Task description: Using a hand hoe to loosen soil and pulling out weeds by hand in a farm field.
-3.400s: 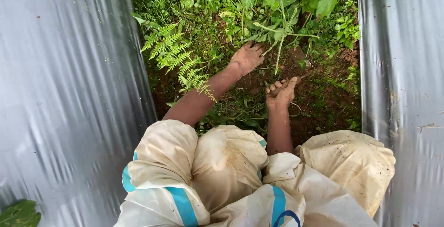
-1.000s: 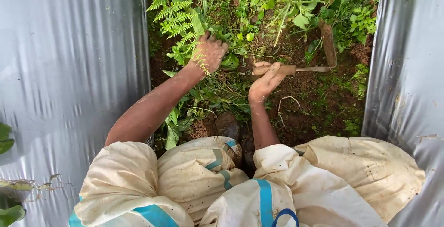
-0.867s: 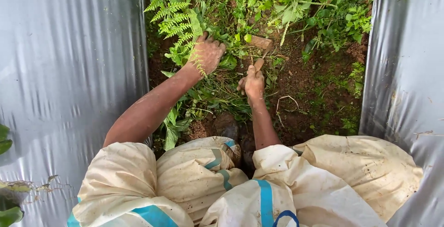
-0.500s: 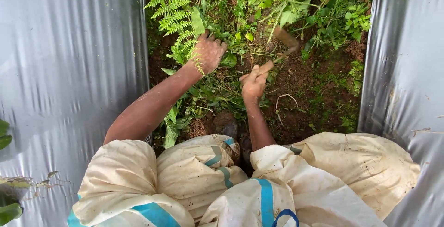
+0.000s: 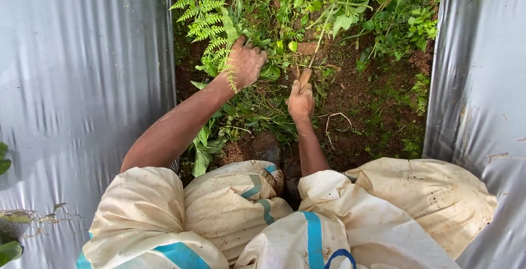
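The left hand [image 5: 245, 62] lies on the fern [image 5: 207, 17], its grip closed over the lower fronds and the weeds beside them; the fern's fronds run up and to the left, away from the wrist. The right hand [image 5: 301, 97] is just to the right of the fern and a little nearer the person, fingers curled shut round a wooden handle [image 5: 304, 77] that points up toward a thin pale stem [image 5: 320, 38]. Whatever blade the handle carries is hidden. The stem rises from bare soil [image 5: 359, 110] just beyond the handle's tip, so the right hand is nearer it. Grey plastic sheeting [image 5: 82, 82] lies on both sides.
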